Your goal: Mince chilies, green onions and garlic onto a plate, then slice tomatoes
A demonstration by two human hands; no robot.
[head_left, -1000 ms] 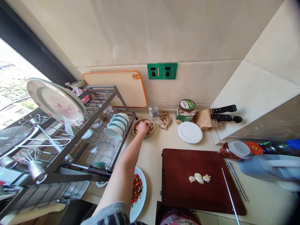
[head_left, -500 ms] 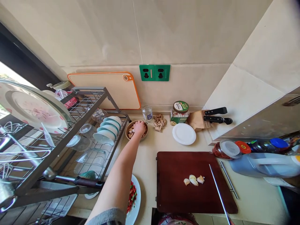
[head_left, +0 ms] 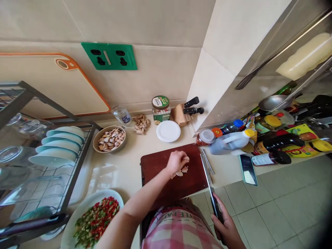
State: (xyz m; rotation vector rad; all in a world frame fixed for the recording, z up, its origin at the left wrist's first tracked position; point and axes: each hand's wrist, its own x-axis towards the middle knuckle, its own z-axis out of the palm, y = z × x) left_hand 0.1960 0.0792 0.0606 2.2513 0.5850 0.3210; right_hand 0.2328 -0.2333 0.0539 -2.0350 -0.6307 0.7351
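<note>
Pale, peeled garlic cloves point(head_left: 181, 172) at frame centre on one dark red rectangular cutting board point(head_left: 158, 162). Two showing, any others hidden under the left hand point(head_left: 177, 162), fingers curled together over them. Lower right: right hand point(head_left: 226, 228) clamped on one black-handled long-bladed knife point(head_left: 207, 176). Left of centre: one tan round bowl point(head_left: 110, 150) of cloves.
</note>
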